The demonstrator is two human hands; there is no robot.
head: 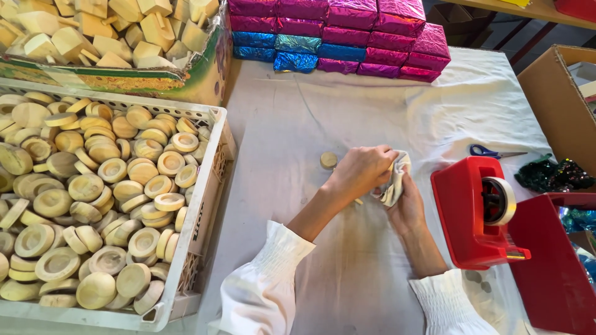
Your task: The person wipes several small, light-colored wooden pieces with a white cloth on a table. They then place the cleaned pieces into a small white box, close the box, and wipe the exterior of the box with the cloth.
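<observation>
Both hands meet over the white tablecloth (323, 105): the left hand (363, 170) is closed over a small white cloth (395, 180), and the right hand (410, 208) is cupped under it, gripping it too. A little wooden disc (328, 160) lies just left of them. A red tape dispenser (475, 211) stands to the right, a crate of wooden discs (211, 118) to the left. Scissors (493, 152) lie further off, and beyond them sit stacked foil-wrapped blocks (347, 37).

Left hand (363, 170) curls palm-down over the right hand (406, 205), both forearms angled inward, white sleeves pushed back.
</observation>
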